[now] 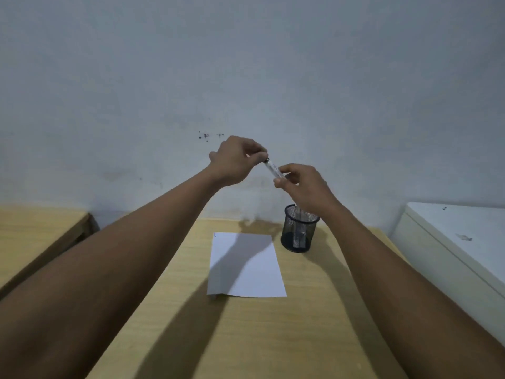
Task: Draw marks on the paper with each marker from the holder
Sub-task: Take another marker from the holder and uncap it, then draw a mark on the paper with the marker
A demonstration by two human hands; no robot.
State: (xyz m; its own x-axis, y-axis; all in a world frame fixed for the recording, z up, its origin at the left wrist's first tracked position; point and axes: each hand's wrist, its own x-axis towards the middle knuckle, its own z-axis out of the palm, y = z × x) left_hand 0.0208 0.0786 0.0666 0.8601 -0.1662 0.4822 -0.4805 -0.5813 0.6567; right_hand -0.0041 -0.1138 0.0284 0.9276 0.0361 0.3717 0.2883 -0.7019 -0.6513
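Observation:
Both hands are raised above the desk, holding one white marker (272,169) between them. My left hand (235,160) pinches its dark cap end at the upper left. My right hand (303,184) grips the barrel lower down. Below them a white sheet of paper (246,266) lies flat on the wooden desk (314,310), with one short dark mark at its far left corner. A black mesh holder (299,228) stands just right of the paper's far edge, with at least one more marker upright inside.
A grey wall rises right behind the desk. A second wooden surface (41,228) sits at the left across a gap. A white cabinet or appliance (459,242) stands at the right, close to the desk's edge.

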